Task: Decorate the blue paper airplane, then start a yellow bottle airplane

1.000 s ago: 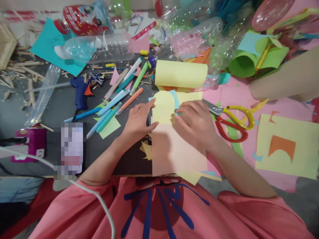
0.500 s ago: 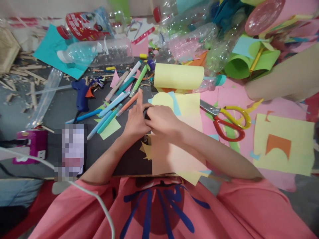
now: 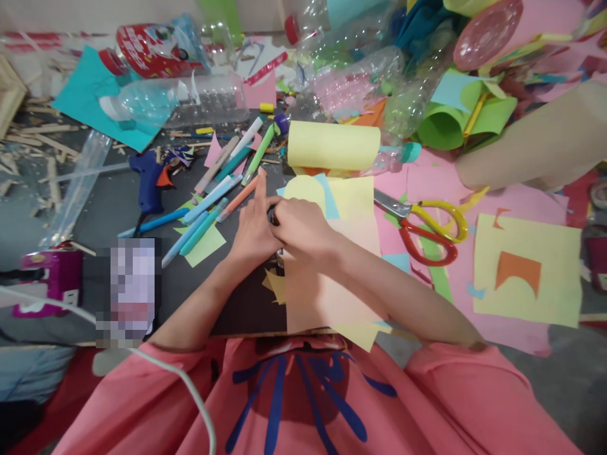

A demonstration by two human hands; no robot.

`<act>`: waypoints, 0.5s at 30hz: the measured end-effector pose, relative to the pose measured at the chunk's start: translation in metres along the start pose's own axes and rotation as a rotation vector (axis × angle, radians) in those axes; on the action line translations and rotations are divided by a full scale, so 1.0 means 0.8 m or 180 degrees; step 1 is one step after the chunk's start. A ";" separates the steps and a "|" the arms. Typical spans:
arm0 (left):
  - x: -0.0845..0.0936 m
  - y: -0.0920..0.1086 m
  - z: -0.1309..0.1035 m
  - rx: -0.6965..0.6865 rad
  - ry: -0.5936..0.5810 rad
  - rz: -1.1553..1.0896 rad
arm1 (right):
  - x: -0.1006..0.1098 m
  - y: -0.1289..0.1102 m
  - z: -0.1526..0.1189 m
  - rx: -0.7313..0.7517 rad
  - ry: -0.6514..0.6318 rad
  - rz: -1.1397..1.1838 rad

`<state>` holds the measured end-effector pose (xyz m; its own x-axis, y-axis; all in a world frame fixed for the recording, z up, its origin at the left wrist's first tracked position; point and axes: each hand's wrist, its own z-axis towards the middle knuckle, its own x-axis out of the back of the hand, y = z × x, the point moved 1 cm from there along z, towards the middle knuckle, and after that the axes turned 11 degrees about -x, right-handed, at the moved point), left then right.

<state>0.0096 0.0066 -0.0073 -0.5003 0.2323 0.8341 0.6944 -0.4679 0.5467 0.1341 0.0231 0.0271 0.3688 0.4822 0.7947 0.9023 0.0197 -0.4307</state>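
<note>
My left hand (image 3: pixel 256 229) and my right hand (image 3: pixel 303 224) meet near the middle of the table. The left index finger points up beside an orange marker (image 3: pixel 237 201); its other fingers are partly covered by the right hand. The right fingers are curled against the left hand, and a small dark gap shows between them. Whether either holds anything cannot be made out. Several markers (image 3: pixel 203 230) lie left of the hands. A pale peach sheet (image 3: pixel 327 291) lies under my right forearm, and a rolled yellow paper (image 3: pixel 334 145) is beyond the hands.
Scissors (image 3: pixel 417 224) with red and yellow handles lie at the right, near a brown cardboard tube (image 3: pixel 535 145). A blue glue gun (image 3: pixel 148 183), a phone (image 3: pixel 135 284) and a purple box (image 3: pixel 50 281) are at the left. Plastic bottles (image 3: pixel 180 101) lie at the back.
The whole view has shifted slightly, so the table objects appear a little further left. My hands keep nearly the same pose against each other.
</note>
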 end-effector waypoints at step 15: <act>0.014 -0.001 0.000 -0.0032 -0.0334 -0.0309 | 0.017 0.046 -0.003 -0.0390 -0.0259 0.2227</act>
<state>0.0035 0.0097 0.0019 -0.5076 0.3644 0.7807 0.6399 -0.4474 0.6248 0.1723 0.0283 0.0229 0.8568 0.4097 0.3131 0.4806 -0.4144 -0.7729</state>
